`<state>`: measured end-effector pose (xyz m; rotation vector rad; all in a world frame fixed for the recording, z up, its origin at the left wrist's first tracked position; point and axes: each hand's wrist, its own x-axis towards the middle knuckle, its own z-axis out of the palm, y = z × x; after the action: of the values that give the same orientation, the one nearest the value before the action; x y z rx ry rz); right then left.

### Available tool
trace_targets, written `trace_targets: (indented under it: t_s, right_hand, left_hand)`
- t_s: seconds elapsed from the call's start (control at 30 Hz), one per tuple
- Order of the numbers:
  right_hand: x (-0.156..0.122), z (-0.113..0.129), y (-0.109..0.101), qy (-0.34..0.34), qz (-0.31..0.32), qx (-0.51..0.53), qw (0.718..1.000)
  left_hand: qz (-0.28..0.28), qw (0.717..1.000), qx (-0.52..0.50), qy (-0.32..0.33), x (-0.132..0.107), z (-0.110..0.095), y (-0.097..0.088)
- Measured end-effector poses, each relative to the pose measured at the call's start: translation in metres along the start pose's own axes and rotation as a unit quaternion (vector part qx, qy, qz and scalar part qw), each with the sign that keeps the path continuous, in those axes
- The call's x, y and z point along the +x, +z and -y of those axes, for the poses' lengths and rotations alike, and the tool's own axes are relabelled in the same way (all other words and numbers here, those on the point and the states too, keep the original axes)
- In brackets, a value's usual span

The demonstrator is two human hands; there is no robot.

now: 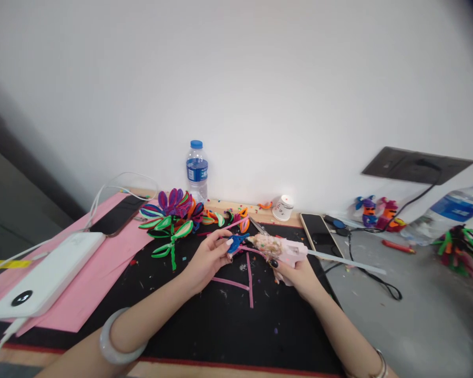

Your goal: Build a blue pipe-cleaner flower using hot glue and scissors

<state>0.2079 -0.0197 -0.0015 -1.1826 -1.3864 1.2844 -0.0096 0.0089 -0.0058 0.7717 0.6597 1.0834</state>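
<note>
My right hand (289,273) is closed around the handle of a pale pink glue gun (294,250). A long translucent glue stick (347,260) sticks out of its back end. The gun's nozzle points left, at or very close to a small blue pipe-cleaner piece (238,241) pinched in the fingers of my left hand (213,257). I cannot tell whether nozzle and piece touch. Pink pipe cleaners (250,281) lie on the black mat below and beside my hands. Scissors (257,226) lie partly hidden behind the gun.
A multicoloured pipe-cleaner flower (172,226) lies left of my hands. Behind stand a water bottle (197,173) and a paper cup (283,207). A phone (322,236), cables and small figures (368,211) are on the right. A white power bank (49,273) rests on pink sheets (90,294).
</note>
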Motion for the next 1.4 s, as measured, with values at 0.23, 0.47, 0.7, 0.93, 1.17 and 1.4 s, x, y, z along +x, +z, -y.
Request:
trace_targets:
  t_s: [0.23, 0.47, 0.7, 0.93, 1.17, 1.4]
  right_hand:
    - [-0.003, 0.004, 0.003, -0.005, -0.017, -0.054, 0.998]
    - [-0.002, 0.008, 0.007, -0.011, 0.015, -0.069, 0.997]
    - [-0.002, 0.006, 0.007, -0.013, 0.008, -0.071, 0.997]
    - [-0.002, 0.004, 0.008, -0.016, 0.004, -0.077, 0.997]
    - [-0.002, 0.005, 0.009, -0.021, 0.012, -0.084, 0.996]
    - [-0.002, -0.002, 0.008, -0.03, -0.005, -0.09, 0.995]
  left_hand:
    - [-0.02, 0.998, -0.042, -0.039, -0.001, -0.001, 0.002]
    - [0.004, 0.996, -0.064, -0.061, -0.002, 0.002, 0.003]
    - [0.006, 0.995, -0.069, -0.065, -0.001, 0.003, 0.002]
    - [0.017, 0.995, -0.071, -0.07, -0.001, 0.003, 0.001]
    - [0.021, 0.994, -0.079, -0.069, -0.002, 0.003, 0.002]
    - [0.019, 0.995, -0.075, -0.069, -0.002, 0.003, 0.002]
